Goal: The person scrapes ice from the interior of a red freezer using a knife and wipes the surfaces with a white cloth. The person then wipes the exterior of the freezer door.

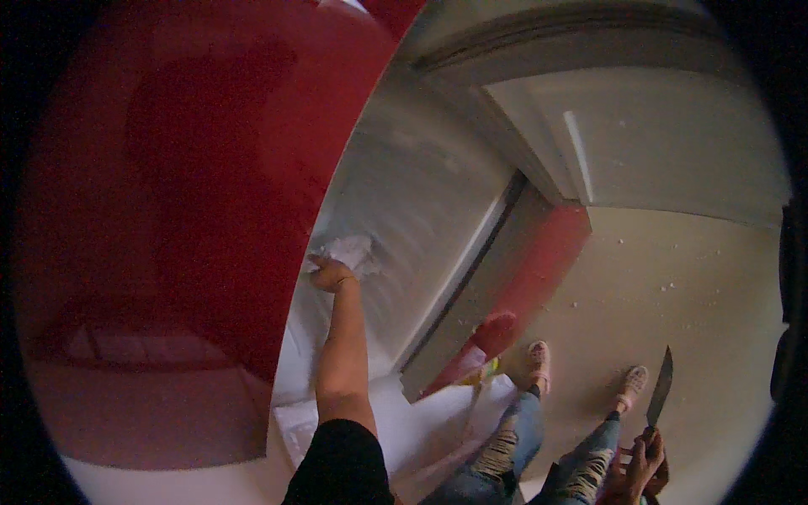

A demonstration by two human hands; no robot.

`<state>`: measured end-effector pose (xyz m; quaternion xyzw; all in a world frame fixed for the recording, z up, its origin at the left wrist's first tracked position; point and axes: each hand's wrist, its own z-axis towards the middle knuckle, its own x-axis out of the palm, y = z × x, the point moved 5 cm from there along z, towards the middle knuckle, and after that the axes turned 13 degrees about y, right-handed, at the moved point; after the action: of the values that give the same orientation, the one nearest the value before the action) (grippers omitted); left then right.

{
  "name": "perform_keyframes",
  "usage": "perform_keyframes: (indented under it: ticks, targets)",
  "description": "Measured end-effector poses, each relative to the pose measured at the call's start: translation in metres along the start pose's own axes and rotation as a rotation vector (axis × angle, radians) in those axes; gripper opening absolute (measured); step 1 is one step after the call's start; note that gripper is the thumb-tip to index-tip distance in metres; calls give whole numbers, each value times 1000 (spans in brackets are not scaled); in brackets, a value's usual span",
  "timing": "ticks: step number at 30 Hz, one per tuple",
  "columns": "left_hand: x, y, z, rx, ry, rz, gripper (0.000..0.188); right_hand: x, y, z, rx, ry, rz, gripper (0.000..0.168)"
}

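My left hand (331, 275) reaches out beside the edge of a glossy red panel (233, 158). It is closed on a crumpled white cloth or paper (351, 250), pressed to a grey, streaked surface (416, 208). Its fingertips are partly hidden. Low on the right, my right hand (642, 462) grips a knife (660, 390) by its handle, with the blade pointing away from me, above the floor.
Beige floor (631, 297) with scattered white crumbs (669, 287) stretches to the right. A white sheet (429, 410) lies below my left arm. A red strip (536, 259) runs along the base. My shoes (634, 382) stand near the knife.
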<state>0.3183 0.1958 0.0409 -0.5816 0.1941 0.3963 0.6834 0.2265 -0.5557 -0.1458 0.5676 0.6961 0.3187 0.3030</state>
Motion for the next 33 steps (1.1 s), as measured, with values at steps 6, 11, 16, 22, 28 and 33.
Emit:
perform_keyframes:
  ticks: [6,11,16,22,28,33]
  targets:
    - [92,-23,92,268,209,736,59,24,-55,7,103,-63,-31,38]
    - [175,-37,119,636,668,1571,64,45,-36,18,205,-103,-120,37]
    - [216,-63,94,777,584,1493,60,63,-28,15,102,-101,-134,34]
    - [253,-160,14,1480,191,1216,55,64,-41,-8,73,-128,-92,33]
    - [268,-158,43,1126,617,212,61,44,-76,-75,82,-223,-135,36]
    - [183,-136,-50,915,729,31,62,5,-118,-81,327,-290,273,33]
